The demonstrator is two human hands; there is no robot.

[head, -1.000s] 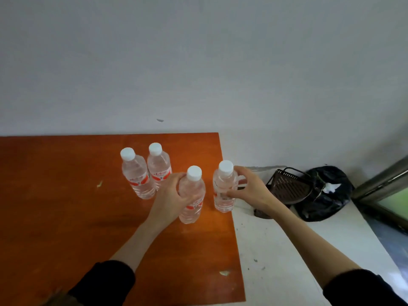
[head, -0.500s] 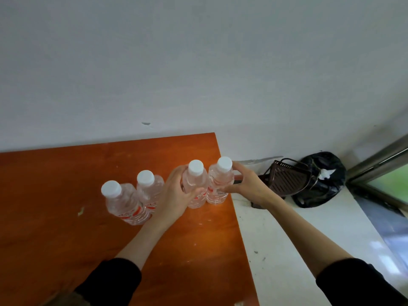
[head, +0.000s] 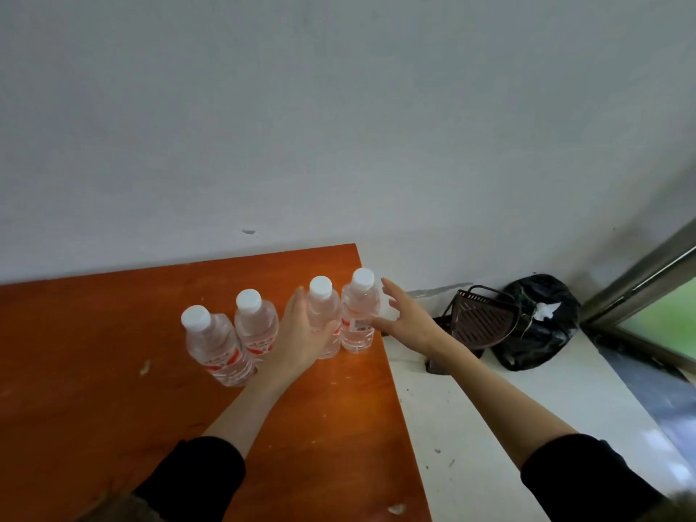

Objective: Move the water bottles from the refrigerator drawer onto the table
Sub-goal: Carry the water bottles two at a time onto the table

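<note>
Four water bottles stand upright in a row on the orange table (head: 94,371), near its far right corner, each clear with a white cap and a red-and-white label. The leftmost bottle (head: 216,344) and the second bottle (head: 256,325) stand close together, touching or nearly so. The third bottle (head: 324,318) and the rightmost bottle (head: 357,314) stand side by side, the last one right at the table's right edge.

The left hand (head: 301,333) is around the near side of the third bottle, fingers loosely curved and spread, the thumb by the bottle's lower right; whether the palm presses the plastic or only rests beside it I cannot tell. The right hand (head: 403,318) is beside the rightmost bottle with the fingers spread wide and extended, holding nothing; the thumb tip reaches toward the bottle's lower part, and contact there is unclear. Both forearms are bare, with black sleeves (head: 196,480) at the lower edge.

To the right of the table lies a white ledge (head: 470,427) bearing a dark brown slatted basket (head: 482,322) tipped on its side and a black plastic bag (head: 542,322) just beside it
</note>
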